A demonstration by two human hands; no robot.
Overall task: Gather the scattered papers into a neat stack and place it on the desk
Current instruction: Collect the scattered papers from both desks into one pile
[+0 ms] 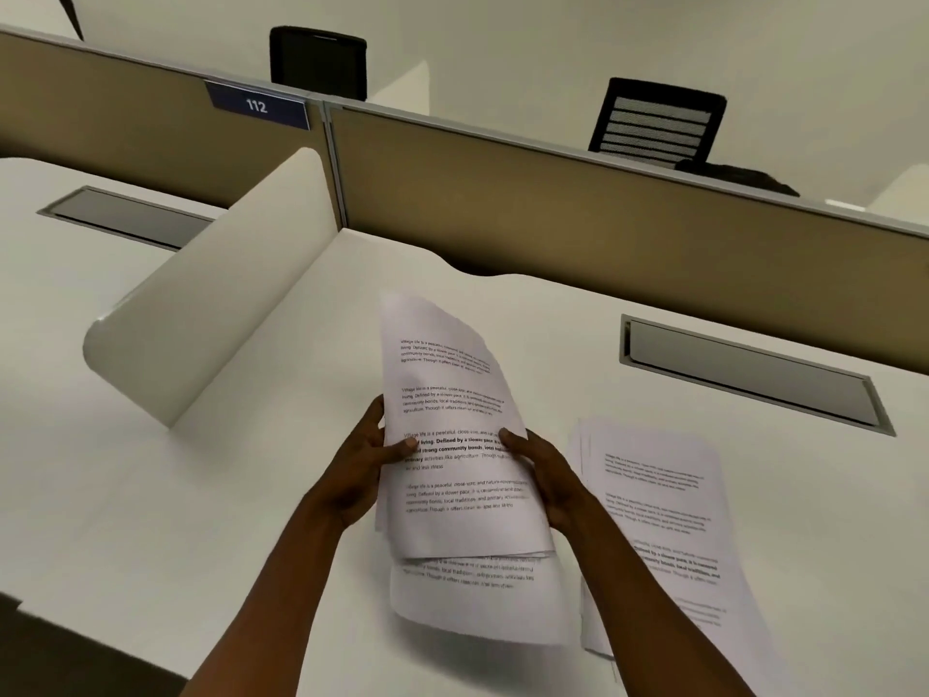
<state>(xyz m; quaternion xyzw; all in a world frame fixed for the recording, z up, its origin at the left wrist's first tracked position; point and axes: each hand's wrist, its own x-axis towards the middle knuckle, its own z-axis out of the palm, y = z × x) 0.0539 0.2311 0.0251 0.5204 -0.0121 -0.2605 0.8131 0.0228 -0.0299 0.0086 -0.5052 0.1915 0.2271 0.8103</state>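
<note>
I hold a bundle of printed white papers [452, 425] lifted above the white desk [251, 495], its sheets uneven and fanning out at the bottom. My left hand [367, 465] grips the bundle's left edge, thumb on the front page. My right hand [548, 475] grips the right edge the same way. A second pile of printed papers [658, 520] lies flat on the desk to the right, partly under my right forearm, its sheets slightly askew.
A white rounded divider [221, 304] stands on the desk to the left. A tan partition [553, 208] with a "112" sign [257, 105] runs along the back. A grey cable hatch [749, 374] is set in the desk at right, another [125, 216] at left. Two black chairs [658, 123] stand behind.
</note>
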